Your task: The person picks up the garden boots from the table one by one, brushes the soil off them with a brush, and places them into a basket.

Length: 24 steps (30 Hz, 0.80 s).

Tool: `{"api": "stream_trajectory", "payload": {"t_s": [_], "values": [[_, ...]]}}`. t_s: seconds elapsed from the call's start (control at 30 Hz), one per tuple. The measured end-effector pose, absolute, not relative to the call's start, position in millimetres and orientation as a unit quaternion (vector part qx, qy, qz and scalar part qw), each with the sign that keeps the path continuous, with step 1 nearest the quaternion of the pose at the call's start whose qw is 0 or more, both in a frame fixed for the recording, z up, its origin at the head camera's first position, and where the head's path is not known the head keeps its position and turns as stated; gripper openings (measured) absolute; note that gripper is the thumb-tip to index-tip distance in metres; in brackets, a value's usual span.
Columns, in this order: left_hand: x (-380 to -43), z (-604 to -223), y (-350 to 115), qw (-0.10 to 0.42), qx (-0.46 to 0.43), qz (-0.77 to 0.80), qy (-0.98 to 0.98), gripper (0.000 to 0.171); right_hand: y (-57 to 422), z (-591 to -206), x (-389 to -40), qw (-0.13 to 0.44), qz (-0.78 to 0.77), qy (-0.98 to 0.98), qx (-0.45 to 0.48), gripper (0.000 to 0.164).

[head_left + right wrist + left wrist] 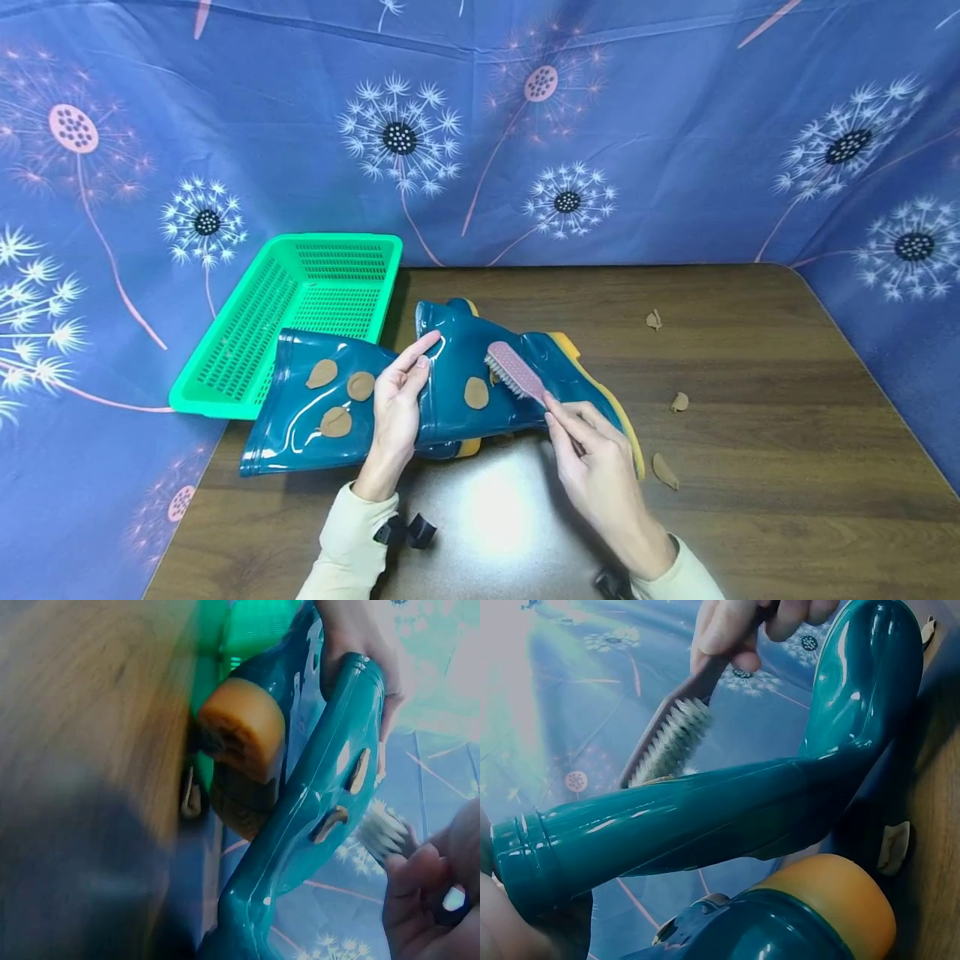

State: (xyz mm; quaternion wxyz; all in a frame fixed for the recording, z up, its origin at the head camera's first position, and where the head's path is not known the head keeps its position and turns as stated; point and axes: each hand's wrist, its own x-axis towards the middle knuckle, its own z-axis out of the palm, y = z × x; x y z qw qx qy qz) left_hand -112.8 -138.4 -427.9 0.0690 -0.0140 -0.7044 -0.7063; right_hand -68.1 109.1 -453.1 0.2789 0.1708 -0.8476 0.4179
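Holding pink brush (516,364): right hand (600,467), fingers curled round its handle;
Boot (465,354): left hand (395,408) grips its top; it's over the other boot (300,421);
Green basket (217,410): behind that other boot.

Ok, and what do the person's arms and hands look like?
The left hand and right hand are bare, without gloves. The left sleeve and right sleeve are plain and pale cream. A dark, blocky left wrist piece shows, and a right wrist piece, partly cut off.
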Motion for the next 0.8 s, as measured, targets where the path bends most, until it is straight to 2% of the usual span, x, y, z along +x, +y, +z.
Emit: {"api": "stream_trajectory", "payload": {"t_s": [0.23, 0.37, 0.53, 0.7, 0.8], "values": [[-112.2, -427.7, -138.3, 0.069, -0.013, -0.706, -0.705, 0.045, 112.3, -450.3, -71.9, 0.312, 0.369, -0.859, 0.168, 0.034], [-112.2, -427.1, -138.9, 0.073, -0.007, -0.711, -0.699, 0.045, 112.0, -450.9, -71.9, 0.301, 0.377, -0.854, 0.198, 0.034], [-111.1, -426.9, -138.5, 0.068, -0.008, -0.703, -0.708, 0.045, 112.5, -452.8, -70.0, 0.300, 0.347, -0.874, 0.160, 0.030], [-109.4, -425.3, -139.2, 0.070, -0.008, -0.707, -0.703, 0.045, 111.2, -456.5, -67.3, 0.305, 0.359, -0.863, 0.184, 0.032], [-108.6, -425.5, -139.0, 0.070, -0.013, -0.707, -0.703, 0.045, 110.9, -457.9, -66.6, 0.312, 0.330, -0.878, 0.155, 0.030]]}}
